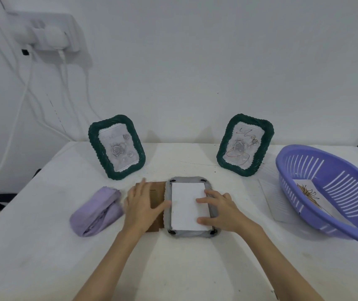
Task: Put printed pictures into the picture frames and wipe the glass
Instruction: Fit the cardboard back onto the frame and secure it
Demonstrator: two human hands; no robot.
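Working at a white table [195,268], a person rests both bare hands on a picture frame [192,232] lying face down in front of them. The right hand [221,210] lies open, fingers spread flat on the blank white back of a printed picture [185,205] seated inside the grey frame back, with black clips at the corners. The left hand [144,204] is also open and flat, fingers extended over a brown backing board [157,193] just beside the frame's left edge; motion blur softens that hand.

Behind, two dark green woven frames stand tilted, well apart: the left frame [117,146] holds a grey rose print, and the right frame [245,144] holds a similar rose print with reddish line work.

At the right edge, a purple slotted basket [330,170] contains another printed sheet [312,196] showing a brown plant-like drawing. A lined sheet of paper [271,198] lies partly under the basket. A rolled lilac cloth [96,210] sits near the left hand, not touching it.
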